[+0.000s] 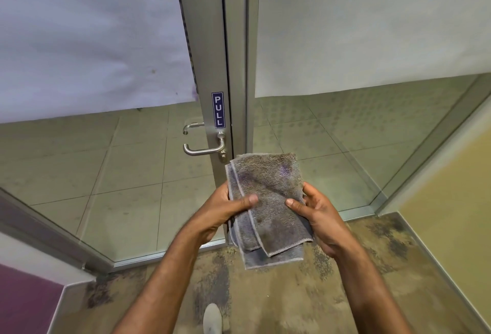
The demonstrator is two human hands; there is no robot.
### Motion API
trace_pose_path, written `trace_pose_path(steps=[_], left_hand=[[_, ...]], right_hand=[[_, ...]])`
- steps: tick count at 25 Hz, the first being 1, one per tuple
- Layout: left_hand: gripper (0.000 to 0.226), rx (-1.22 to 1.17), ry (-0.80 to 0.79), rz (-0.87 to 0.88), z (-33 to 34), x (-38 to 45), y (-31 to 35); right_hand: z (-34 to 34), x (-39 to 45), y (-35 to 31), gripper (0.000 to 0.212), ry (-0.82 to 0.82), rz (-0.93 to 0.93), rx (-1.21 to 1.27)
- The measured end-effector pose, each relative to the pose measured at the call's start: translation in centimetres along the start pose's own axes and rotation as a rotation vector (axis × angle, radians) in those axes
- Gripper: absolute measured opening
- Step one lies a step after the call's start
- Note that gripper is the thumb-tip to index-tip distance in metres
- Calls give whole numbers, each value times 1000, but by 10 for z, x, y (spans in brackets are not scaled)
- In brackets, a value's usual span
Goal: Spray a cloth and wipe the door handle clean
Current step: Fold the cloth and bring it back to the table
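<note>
A folded grey cloth (268,200) with darker damp-looking patches is held up between both hands in front of me. My left hand (225,208) grips its left edge, thumb on top. My right hand (316,211) grips the right edge, thumb pressed on the fabric. A silver lever door handle (204,149) sticks out to the left from the metal door frame (212,67), just above and left of the cloth, apart from it. A blue PULL sticker (218,110) sits above the handle. No spray bottle is in view.
Glass door panels with white frosted film (93,35) stand left and right of the frame. A second handle (191,127) shows through the glass. Tiled floor lies beyond; mottled brown floor (292,301) is underfoot. A white shoe tip (212,319) shows at the bottom. A yellow wall (457,214) stands right.
</note>
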State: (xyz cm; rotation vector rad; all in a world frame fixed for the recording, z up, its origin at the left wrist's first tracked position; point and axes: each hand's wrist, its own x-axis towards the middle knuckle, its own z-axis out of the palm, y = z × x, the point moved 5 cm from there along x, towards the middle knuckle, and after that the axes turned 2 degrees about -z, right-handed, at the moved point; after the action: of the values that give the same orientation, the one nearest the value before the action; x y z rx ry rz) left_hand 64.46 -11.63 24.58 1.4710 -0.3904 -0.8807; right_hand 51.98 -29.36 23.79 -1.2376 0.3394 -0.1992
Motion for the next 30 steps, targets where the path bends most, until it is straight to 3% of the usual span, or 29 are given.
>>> trace_pose_path(steps=[3,8,10,13,17,20,23,27,30], left_hand=[[61,-1,-92,-16,3,-7,-5],[33,-84,32,110,17,-13,4],[25,-173,49,130,28,-16,4],[21,-240,92,193,40,-19,6],[54,-55,58,383,54,-26,20],[62,358,20,562,64,-37,21],[70,603,-79,666,78,-52,14],[68,686,-350,605,95,-79,-3],[77,447,-537,429,88,-101,-27]], right_hand=[[-9,-5,0,43,19,-17,18],[-16,-12,9,45,122,33,188],[-19,-18,25,44,200,110,372],[-1,-36,51,44,134,218,746],[28,-66,67,75,31,210,973],[18,-85,48,81,97,107,927],[5,-111,33,72,281,-11,606],[19,-144,33,55,490,-163,361],[19,-178,42,46,673,-199,314]])
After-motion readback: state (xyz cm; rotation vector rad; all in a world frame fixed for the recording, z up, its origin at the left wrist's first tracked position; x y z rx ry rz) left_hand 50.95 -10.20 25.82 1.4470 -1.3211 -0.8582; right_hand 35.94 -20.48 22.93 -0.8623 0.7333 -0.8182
